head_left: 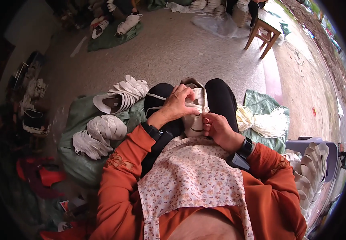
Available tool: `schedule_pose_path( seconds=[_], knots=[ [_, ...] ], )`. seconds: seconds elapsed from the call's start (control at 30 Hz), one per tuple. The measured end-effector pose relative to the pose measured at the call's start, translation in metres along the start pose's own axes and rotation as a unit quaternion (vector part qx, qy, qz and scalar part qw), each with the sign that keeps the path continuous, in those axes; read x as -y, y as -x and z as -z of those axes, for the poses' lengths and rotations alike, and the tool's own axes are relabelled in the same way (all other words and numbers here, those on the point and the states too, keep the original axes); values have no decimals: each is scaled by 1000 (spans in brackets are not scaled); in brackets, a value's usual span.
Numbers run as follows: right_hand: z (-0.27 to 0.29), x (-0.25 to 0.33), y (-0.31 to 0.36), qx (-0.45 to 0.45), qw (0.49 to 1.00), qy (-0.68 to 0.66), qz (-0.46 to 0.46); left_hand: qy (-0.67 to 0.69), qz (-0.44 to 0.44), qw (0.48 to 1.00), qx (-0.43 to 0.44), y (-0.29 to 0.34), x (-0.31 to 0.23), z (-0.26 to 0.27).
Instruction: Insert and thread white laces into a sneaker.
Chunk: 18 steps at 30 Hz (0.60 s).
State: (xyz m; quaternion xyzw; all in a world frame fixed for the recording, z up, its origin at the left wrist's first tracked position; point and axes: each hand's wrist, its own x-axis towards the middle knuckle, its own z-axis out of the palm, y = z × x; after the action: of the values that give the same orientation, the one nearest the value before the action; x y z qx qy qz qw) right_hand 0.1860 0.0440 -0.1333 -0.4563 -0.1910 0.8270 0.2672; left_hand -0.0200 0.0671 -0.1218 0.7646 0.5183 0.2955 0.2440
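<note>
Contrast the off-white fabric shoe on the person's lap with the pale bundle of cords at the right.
The off-white fabric shoe has the left hand and right hand on it; the pale bundle of cords lies untouched on green sheeting. The shoe is shaped and hollow; the bundle is loose strands, gathered toward one end. Both are light-coloured.

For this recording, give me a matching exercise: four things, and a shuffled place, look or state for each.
Things
1. Shoe
2. Cord bundle
3. Stool
4. Apron

Descriptions
A. on a green sheet
B. floral
C. between left hand and right hand
D. wooden, at upper right

Pairs: 1-C, 2-A, 3-D, 4-B
</note>
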Motion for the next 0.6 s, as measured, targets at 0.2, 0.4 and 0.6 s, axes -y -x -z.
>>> schedule_pose_path(
  seconds=[0.2,0.4,0.6],
  knots=[
    [-3,1,5,-38,999,6,9,36,-19,999,17,0,-4,11],
    [-11,2,3,-62,997,33,33,-83,-88,992,-32,1,-14,17],
    [-7,-5,-6,-66,992,-39,96,-156,-7,988,12,-4,-25,19]
  ],
)
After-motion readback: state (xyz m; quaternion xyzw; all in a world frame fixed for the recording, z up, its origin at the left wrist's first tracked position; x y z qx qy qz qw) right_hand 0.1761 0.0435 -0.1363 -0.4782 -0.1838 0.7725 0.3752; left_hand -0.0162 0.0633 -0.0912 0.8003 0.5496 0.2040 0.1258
